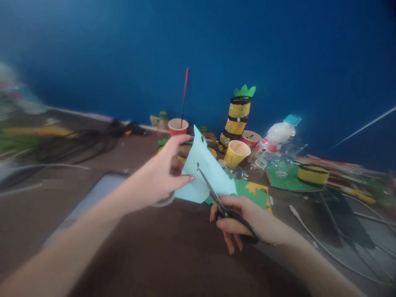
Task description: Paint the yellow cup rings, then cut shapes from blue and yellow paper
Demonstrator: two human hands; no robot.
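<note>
A light blue sheet of paper (194,183) is pinched at its left side by my left hand (173,165), thumb in front and fingers partly hidden behind. My right hand (238,220) grips black-handled scissors (215,196). Their blades point up and left across the paper, which has a cut running toward its middle, and the tips lie close to a small dark mark. Beneath and behind the blue paper are green paper (253,196) and yellow paper (266,190).
Behind stand a red cup (178,128) with a thin red stick, a yellow cup (236,154), a yellow-black tower (239,117) with a green crown, and a blue-capped bottle (280,134). Cables (312,235) lie at right. A flat pale-blue object (93,202) rests at left.
</note>
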